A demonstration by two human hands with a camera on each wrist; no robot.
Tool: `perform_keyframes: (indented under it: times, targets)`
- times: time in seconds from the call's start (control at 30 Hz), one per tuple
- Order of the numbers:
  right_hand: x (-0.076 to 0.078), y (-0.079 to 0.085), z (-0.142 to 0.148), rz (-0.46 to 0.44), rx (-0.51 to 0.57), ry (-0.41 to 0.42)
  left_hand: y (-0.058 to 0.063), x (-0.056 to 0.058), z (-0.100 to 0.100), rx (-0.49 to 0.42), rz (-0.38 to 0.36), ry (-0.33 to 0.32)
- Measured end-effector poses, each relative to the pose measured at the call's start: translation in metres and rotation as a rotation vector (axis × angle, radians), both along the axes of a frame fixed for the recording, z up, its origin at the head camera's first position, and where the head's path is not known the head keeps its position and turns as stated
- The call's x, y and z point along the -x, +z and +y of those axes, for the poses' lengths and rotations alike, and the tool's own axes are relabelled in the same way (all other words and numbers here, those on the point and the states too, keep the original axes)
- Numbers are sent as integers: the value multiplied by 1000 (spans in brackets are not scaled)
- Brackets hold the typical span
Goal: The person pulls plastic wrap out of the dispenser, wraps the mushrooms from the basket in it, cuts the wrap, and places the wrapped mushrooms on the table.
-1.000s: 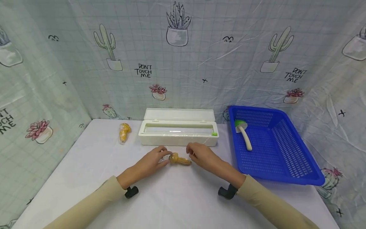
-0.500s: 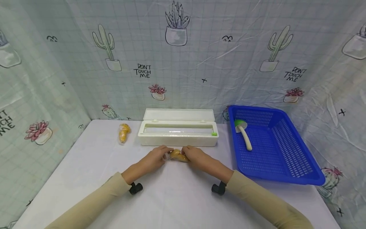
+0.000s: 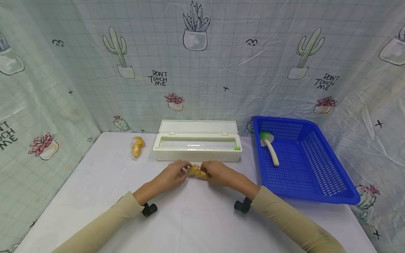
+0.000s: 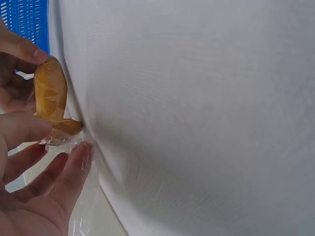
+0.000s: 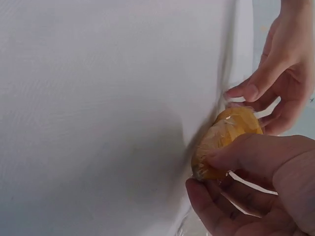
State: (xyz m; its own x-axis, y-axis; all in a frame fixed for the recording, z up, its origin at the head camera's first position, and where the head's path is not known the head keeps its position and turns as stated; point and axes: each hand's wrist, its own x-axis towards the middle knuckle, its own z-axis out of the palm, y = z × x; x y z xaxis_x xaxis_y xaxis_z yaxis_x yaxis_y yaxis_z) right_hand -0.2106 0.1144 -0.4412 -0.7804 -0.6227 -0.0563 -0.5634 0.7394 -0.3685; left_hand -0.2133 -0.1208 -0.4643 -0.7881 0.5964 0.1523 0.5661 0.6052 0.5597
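Note:
A yellow-brown toy mushroom [image 3: 197, 172], wrapped in clear cling film, lies just in front of the white cling-film box [image 3: 197, 154]. My right hand [image 3: 219, 173] grips its stem end, thumb on top and fingers curled below in the right wrist view. My left hand [image 3: 172, 174] is at the cap end, its fingers spread apart. In the left wrist view, its fingertips touch loose cling film [image 4: 59, 140] hanging off the mushroom. The lower side of the mushroom is hidden by the hands.
The box's lid [image 3: 198, 126] is raised, with a film roll inside. At the back left lies another wrapped yellow piece [image 3: 137, 147]. A blue basket [image 3: 311, 198] on the right holds a green-capped mushroom [image 3: 271, 151]. A patterned curtain [image 3: 202, 70] stands behind the white table [image 3: 190, 225].
My right hand has moved left onto the mushroom and taken hold of it. The mushroom has turned slightly. The left hand reached in at its film, and its fingers have since loosened.

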Motion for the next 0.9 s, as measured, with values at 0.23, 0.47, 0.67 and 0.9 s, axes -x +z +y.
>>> perform_keyframes:
  times: [0.23, 0.47, 0.67, 0.9]
  targets:
    - [-1, 3, 3, -7, -12, 3, 8, -3, -7, 50, 93, -1]
    - [-7, 24, 19, -28, -32, 0, 25, 14, -34, -135, 317, 237]
    - [3, 69, 51, 79, -58, -84, 28, 42, -62, -66, 215, 446]
    - [35, 89, 95, -5, -203, -194, 18, 48, -69, -101, 173, 464]
